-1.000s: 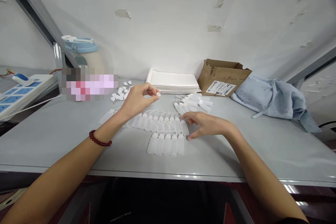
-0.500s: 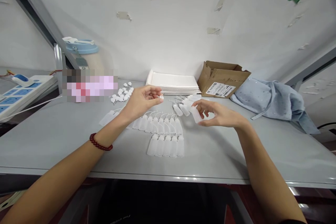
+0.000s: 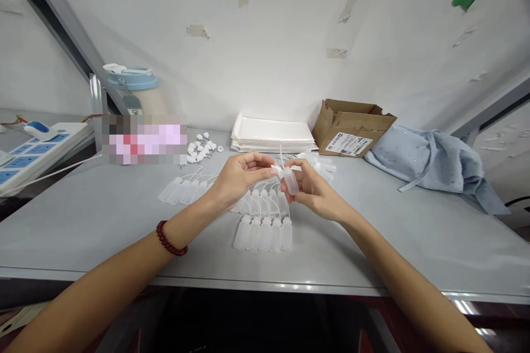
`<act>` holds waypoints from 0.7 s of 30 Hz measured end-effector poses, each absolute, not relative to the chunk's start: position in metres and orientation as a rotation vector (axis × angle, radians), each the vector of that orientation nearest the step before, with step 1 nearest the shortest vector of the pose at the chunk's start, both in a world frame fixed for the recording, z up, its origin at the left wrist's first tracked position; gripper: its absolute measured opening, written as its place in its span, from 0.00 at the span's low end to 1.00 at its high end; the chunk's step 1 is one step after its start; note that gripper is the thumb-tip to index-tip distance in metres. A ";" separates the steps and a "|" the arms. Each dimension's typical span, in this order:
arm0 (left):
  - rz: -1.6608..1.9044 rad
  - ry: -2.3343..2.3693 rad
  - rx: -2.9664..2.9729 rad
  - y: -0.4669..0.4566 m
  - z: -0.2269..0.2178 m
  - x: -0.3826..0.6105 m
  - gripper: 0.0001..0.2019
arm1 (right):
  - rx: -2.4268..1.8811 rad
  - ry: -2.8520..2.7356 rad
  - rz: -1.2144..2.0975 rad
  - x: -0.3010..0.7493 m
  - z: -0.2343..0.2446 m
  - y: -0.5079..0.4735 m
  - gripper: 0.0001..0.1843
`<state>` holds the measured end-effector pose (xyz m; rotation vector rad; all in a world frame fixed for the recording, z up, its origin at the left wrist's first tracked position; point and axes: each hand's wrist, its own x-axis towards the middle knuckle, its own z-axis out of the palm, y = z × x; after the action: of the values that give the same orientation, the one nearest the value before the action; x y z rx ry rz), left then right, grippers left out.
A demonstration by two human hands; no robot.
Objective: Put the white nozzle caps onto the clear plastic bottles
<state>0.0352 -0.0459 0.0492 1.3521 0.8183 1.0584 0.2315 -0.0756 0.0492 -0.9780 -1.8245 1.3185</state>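
Above the grey table (image 3: 372,242), my right hand (image 3: 312,190) grips a small translucent squeeze bottle (image 3: 290,181), tilted. My left hand (image 3: 240,175), with a red bead bracelet on its wrist, pinches a small white cap (image 3: 275,169) right at the bottle's neck. The two hands meet over rows of several identical capped bottles (image 3: 264,231) lying flat on the table. More loose bottles (image 3: 321,164) lie behind my right hand.
Loose white caps (image 3: 201,148) lie at the back left. A stack of white trays (image 3: 273,135), an open cardboard box (image 3: 351,126) and a blue cloth (image 3: 434,162) stand along the wall. A power strip (image 3: 28,151) lies far left.
My right hand left the rows, picked up a bottle from the loose pile and brought it to the middle. My left hand carried its cap across to meet the bottle's neck.
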 end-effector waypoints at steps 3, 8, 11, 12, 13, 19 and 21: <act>1.072 0.811 1.364 -0.048 0.049 0.037 0.11 | -0.998 -1.748 1.283 0.228 0.043 -0.074 0.27; 1.092 0.799 1.366 -0.049 0.049 0.039 0.11 | -0.971 -1.643 1.420 0.224 0.042 -0.076 0.16; 1.108 0.787 1.369 -0.049 0.049 0.039 0.10 | -0.989 -1.594 1.501 0.222 0.046 -0.079 0.06; 1.109 0.781 1.373 -0.049 0.049 0.039 0.10 | -1.000 -1.587 1.525 0.221 0.047 -0.080 0.08; 1.107 0.774 1.378 -0.049 0.049 0.039 0.10 | -1.004 -1.583 1.548 0.220 0.048 -0.081 0.11; 1.004 0.747 1.449 -0.049 0.049 0.036 0.10 | -0.933 -1.567 1.629 0.219 0.044 -0.081 0.15; 0.957 0.729 1.473 -0.048 0.050 0.033 0.10 | -0.931 -1.546 1.636 0.218 0.043 -0.081 0.16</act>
<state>0.0335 -0.0477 0.0498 1.4726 0.7285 0.9571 0.2183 -0.0808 0.0432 -0.9307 -1.5461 1.6359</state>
